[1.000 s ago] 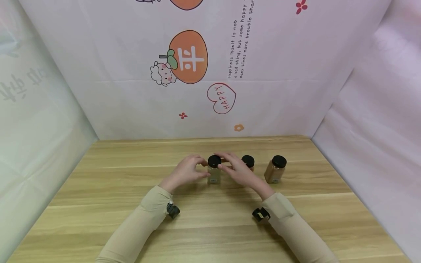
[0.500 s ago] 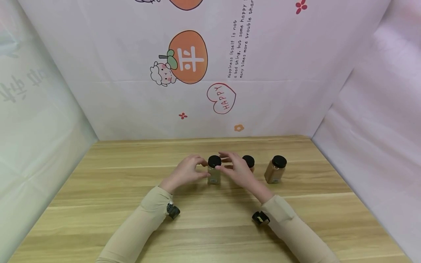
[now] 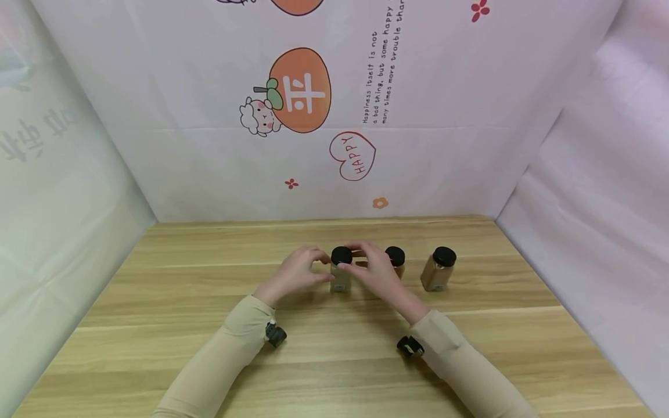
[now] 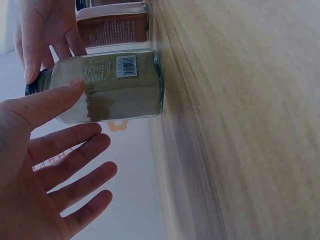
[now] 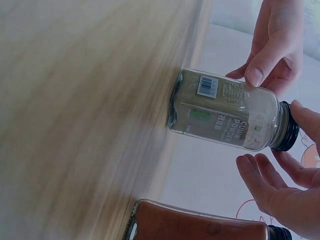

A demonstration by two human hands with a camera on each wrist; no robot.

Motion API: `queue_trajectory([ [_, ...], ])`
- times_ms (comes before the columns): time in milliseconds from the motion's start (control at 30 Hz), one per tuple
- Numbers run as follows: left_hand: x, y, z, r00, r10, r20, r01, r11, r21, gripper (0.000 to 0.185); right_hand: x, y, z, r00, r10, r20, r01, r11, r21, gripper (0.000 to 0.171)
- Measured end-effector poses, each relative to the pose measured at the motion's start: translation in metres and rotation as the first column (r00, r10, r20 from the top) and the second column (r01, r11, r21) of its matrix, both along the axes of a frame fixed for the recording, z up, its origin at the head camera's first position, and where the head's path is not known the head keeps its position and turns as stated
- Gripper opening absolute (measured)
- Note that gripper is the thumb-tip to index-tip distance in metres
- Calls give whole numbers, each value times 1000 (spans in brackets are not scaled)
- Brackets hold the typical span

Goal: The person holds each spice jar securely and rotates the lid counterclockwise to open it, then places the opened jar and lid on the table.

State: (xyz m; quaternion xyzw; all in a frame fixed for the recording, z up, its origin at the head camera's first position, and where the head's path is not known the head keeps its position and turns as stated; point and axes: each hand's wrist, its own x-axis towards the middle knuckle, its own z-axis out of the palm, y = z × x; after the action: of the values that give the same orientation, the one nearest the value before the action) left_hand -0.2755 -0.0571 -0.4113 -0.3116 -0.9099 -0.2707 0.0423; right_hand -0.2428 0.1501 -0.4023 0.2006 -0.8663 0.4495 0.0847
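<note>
A glass jar of cumin powder (image 3: 341, 280) stands upright on the table, its greenish-brown powder and barcode label facing me in the left wrist view. My left hand (image 3: 298, 269) holds the jar's side between thumb and fingers; the thumb lies against the glass while the other fingers spread out behind. The right hand (image 3: 378, 270) is at the black lid (image 3: 342, 254), pinching it between thumb and index finger. In the right wrist view, the lid (image 5: 287, 128) sits on the jar's neck, and the remaining right fingers are bent below it.
Right of the cumin jar stands a jar of reddish-brown powder (image 3: 399, 271), partly hidden by the right hand. Farther right is another brown powder jar (image 3: 436, 274) with a black lid. Behind the wooden table (image 3: 209, 244) rises a printed white backdrop (image 3: 439, 162).
The right thumb and fingers have shifted around the lid, the thumb moving left across its front, and the right wrist has turned slightly. The left hand and jar stay put.
</note>
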Motion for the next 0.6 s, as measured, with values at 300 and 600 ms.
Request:
queue_trajectory([
  [300, -2, 0, -1, 1000, -4, -7, 4, 1000, -7, 37, -4, 3, 0, 999, 37, -16, -37, 999, 35, 46],
  [600, -1, 1, 0, 1000, -3, -7, 2, 1000, -16, 36, -3, 6, 5, 996, 87, -10, -86, 992, 93, 45],
])
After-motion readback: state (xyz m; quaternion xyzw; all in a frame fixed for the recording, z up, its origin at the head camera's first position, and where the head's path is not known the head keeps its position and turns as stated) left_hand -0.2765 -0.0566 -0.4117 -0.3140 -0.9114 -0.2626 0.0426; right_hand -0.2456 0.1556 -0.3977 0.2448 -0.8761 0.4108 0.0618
